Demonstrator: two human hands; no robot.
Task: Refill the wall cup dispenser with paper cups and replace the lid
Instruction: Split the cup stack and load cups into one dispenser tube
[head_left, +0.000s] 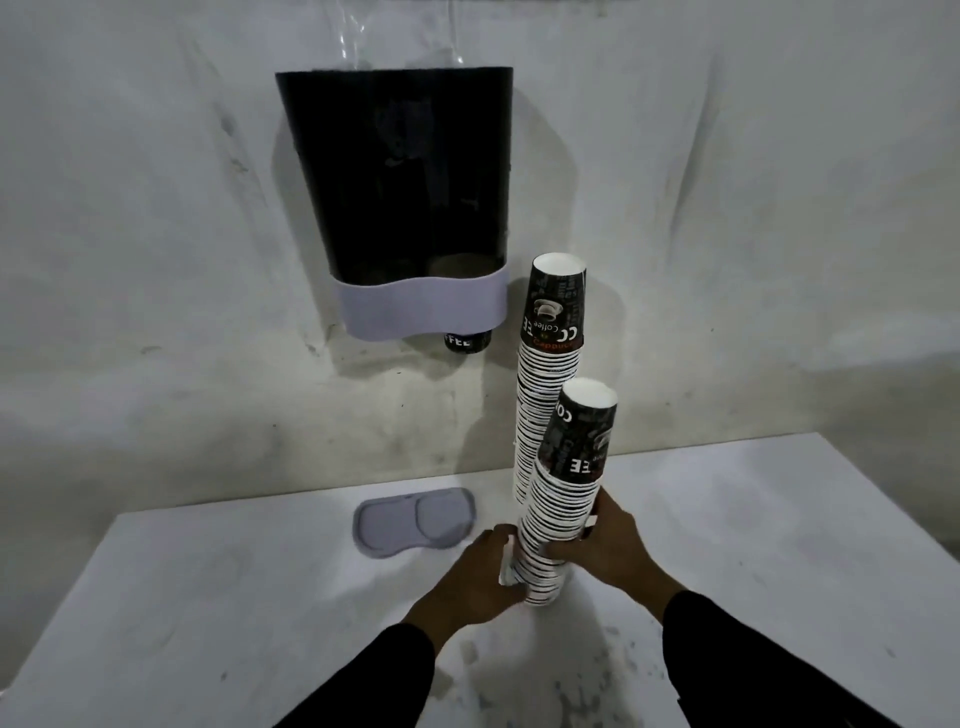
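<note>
Dispenser (405, 176): dark, grey band at its base, wall-mounted; one cup (467, 342) protrudes below. Lid (413, 521): grey, flat on the table (208, 597), below the dispenser. Tall stack (545, 405) and short stack (563, 499): upside-down cups, side by side, gripped low between left hand (475, 574) and right hand (605, 553).

On the top cup of the taller stack of black printed paper cups (549, 374) I read "Coffee" and "CC", upside down. At five o'clock from it, the top cup of the shorter stack (569, 467) in my hands shows "CO" and "FEE". The black cup bottom (466, 342) poking beneath the dark wall dispenser, at nine o'clock, reads "FEE".
</note>
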